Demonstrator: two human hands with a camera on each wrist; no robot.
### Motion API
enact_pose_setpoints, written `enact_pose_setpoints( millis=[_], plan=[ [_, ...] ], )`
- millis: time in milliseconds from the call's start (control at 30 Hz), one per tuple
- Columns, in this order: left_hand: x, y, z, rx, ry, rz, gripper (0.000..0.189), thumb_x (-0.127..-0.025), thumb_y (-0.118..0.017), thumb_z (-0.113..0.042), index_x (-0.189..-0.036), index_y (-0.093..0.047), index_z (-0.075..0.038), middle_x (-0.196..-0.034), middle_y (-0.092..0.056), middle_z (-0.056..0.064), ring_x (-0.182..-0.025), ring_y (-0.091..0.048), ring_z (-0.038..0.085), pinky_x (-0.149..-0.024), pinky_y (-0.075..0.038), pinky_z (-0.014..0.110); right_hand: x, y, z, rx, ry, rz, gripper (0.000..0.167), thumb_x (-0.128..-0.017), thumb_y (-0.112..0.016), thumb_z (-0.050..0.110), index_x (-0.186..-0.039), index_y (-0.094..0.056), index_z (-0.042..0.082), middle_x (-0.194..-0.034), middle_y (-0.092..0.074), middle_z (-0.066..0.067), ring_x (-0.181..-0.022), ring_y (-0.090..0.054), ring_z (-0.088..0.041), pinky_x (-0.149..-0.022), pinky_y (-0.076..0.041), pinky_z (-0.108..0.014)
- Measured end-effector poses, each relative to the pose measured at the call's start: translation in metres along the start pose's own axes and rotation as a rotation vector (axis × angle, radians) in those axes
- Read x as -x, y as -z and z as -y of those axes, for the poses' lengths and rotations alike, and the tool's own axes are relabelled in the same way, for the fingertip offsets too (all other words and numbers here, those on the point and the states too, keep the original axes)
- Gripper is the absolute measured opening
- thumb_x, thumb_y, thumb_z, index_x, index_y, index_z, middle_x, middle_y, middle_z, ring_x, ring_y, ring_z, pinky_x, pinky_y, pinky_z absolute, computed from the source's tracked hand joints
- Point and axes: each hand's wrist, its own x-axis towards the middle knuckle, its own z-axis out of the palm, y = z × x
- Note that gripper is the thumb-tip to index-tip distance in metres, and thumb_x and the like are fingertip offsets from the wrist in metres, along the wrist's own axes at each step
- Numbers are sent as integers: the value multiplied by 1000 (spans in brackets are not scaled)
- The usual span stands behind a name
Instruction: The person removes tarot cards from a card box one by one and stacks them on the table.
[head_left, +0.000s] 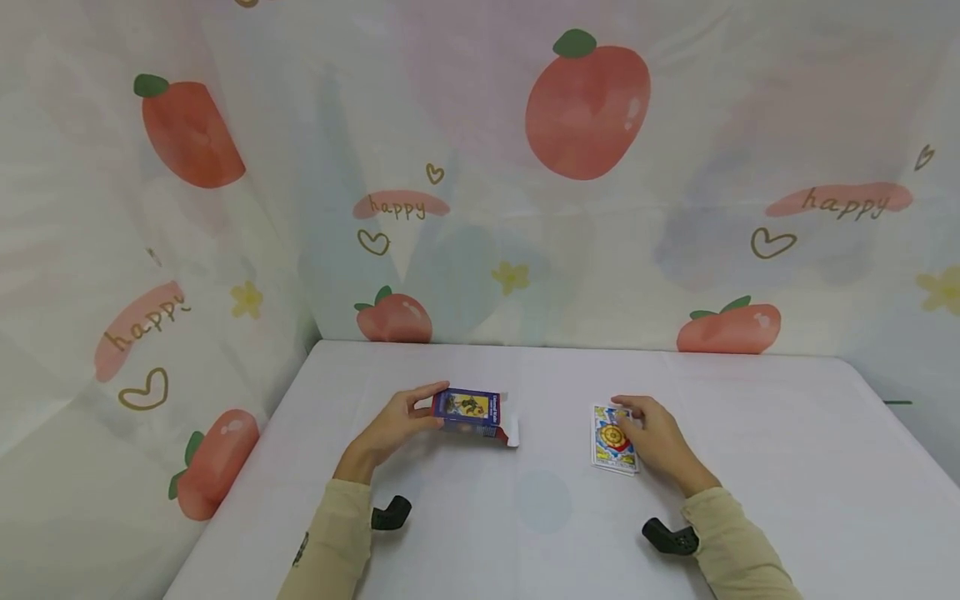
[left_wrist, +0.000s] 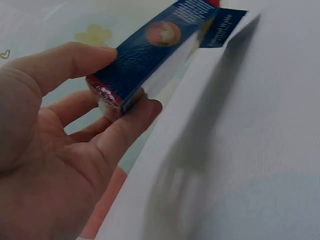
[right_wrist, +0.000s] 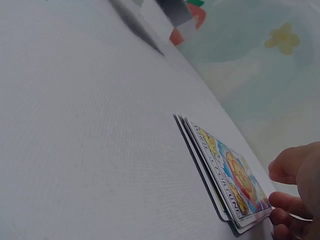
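Observation:
My left hand (head_left: 393,427) grips the closed end of a small blue tarot card box (head_left: 468,406) between thumb and fingers, holding it above the table. A flap (head_left: 513,431) hangs loose at the box's right end, and the left wrist view shows the blue side of the box (left_wrist: 150,47). To the right, a stack of tarot cards (head_left: 611,443) lies face up, slightly uneven, with a Wheel of Fortune card (right_wrist: 235,172) on top. Loosely bent, the fingers of my right hand (head_left: 662,437) rest at the stack's edge, the thumb just over the top card.
A white-covered table (head_left: 480,542) lies under both hands. Printed cloth (head_left: 487,125) with fruit and hearts hangs behind it and at the left. Black curved pieces (head_left: 392,513) sit by each wrist.

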Motion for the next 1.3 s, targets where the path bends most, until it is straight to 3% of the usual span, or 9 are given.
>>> enact_pose_setpoints(
  millis=[233, 400, 533, 733, 967, 1167, 1300],
  plan=[
    [1, 3, 12, -144, 57, 40, 64, -94, -67, -8, -153, -43, -6, -162, -36, 18, -145, -42, 41, -112, -47, 41, 0, -3, -2, 6, -19, 12, 41, -100, -57, 11, -139, -56, -1, -116, -58, -21, -101, -51, -29, -79, -43, -33],
    [4, 3, 14, -225, 37, 40, 65, -92, -69, -3, -153, -44, -6, -160, -39, 19, -147, -36, 44, -119, -36, 56, -1, -4, -3, 11, -17, 13, 41, -100, -57, 11, -139, -56, 0, -117, -59, -22, -104, -53, -31, -82, -46, -38],
    [4, 2, 12, -268, 12, 49, 67, -90, -68, 4, -152, -42, -1, -159, -39, 24, -145, -38, 46, -118, -36, 56, 0, -4, -3, 13, -22, 22, 42, -100, -57, 12, -140, -56, 0, -119, -58, -23, -105, -53, -32, -84, -47, -40],
    [5, -2, 10, -330, 39, 13, 67, -88, -67, 10, -151, -46, -3, -157, -42, 22, -140, -46, 41, -111, -46, 51, 1, -1, 0, 5, -14, 28, 42, -100, -57, 13, -140, -55, -1, -124, -58, -26, -108, -54, -35, -85, -48, -44],
    [5, -3, 7, -403, 42, -17, 66, -88, -70, 6, -150, -48, -6, -156, -44, 20, -140, -45, 44, -111, -46, 54, 2, 1, 2, -3, -14, 25, 42, -100, -58, 13, -141, -55, 0, -130, -56, -27, -113, -55, -37, -90, -50, -49],
    [5, -3, 4, -403, 52, -23, 67, -89, -71, 3, -151, -47, -7, -157, -44, 21, -143, -42, 46, -113, -43, 56, 3, 2, 2, 9, -5, 20, 43, -100, -58, 14, -140, -55, 0, -126, -57, -26, -107, -54, -34, -86, -48, -42],
    [4, -1, 4, -399, 44, -16, 61, -94, -68, -6, -151, -46, -5, -156, -44, 23, -143, -41, 49, -114, -41, 58, 3, 2, 2, 9, -3, 16, 42, -100, -57, 14, -140, -55, 0, -127, -57, -26, -109, -54, -35, -87, -48, -43]
  ],
)
